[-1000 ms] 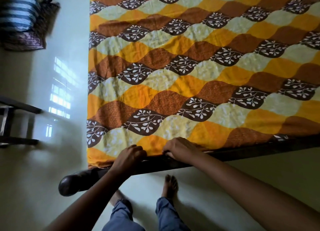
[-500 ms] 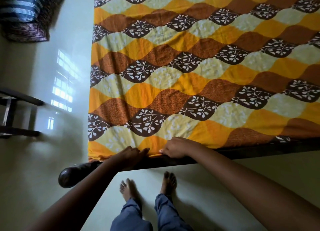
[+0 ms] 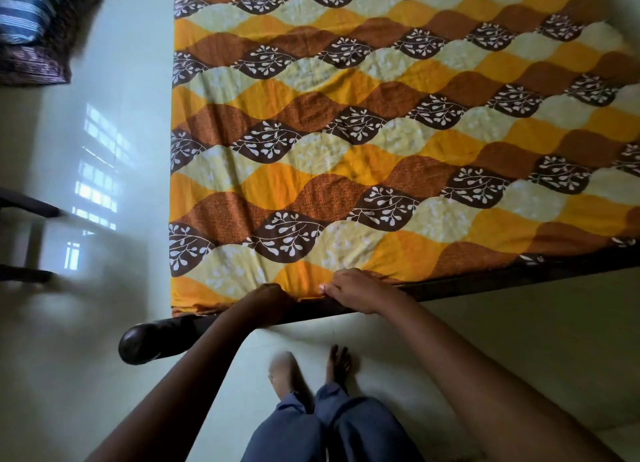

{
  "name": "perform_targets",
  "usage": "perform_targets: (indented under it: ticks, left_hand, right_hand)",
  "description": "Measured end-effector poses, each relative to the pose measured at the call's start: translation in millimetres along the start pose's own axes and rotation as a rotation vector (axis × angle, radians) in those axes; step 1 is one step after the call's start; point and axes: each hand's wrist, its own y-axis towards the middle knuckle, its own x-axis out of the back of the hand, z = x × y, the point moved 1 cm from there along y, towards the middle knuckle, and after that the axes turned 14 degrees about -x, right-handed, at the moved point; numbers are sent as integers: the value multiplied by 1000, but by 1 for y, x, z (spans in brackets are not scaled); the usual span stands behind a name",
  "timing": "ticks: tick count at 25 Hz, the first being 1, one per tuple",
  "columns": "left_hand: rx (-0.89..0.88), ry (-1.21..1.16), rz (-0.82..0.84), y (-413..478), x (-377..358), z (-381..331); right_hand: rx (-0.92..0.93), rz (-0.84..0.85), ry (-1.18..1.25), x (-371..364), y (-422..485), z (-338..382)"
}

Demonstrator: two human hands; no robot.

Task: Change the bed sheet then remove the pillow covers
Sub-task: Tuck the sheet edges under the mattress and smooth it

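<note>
An orange, brown and cream bed sheet [image 3: 363, 143] with leaf patterns covers the mattress. Both hands are at its near edge, above the dark bed frame [image 3: 485, 281]. My left hand [image 3: 268, 299] has its fingers curled into the sheet's hem. Just to its right, my right hand [image 3: 353, 290] pinches the same hem with curled fingers. Striped pillows [image 3: 31, 25] lie stacked on the floor at the top left.
The frame's rounded dark corner post [image 3: 138, 344] juts out at the lower left. A dark piece of furniture [image 3: 24, 240] stands at the left edge. Glossy pale floor [image 3: 104, 150] runs beside the bed. My bare feet [image 3: 311, 371] stand close to the frame.
The view has drifted left along the bed. Both hands stay on the sheet's near hem, and my left hand's fingers have curled tighter into it. My left foot has stepped forward.
</note>
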Motion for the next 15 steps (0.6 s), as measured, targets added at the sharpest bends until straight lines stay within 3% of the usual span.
perform_targets:
  ticks: [3,7,9,12,15]
  left_hand:
    - [124,-29,-222,3,3,-22]
    - [50,-263,-543,58,22,-84]
    - [12,-282,-567,100,32,-99]
    - [-40,-270,-464,155,33,-114]
    - [-56,-244,-413,182,36,-120]
  right_hand:
    - [79,-175,147,14,-15,-62]
    - [48,-371,123,43,-26,-156]
    - [87,-360,-54,62,-19,-188]
    - [247,-304,-377,77,-3,-218]
    - [387,-370,-487,79,6,-229]
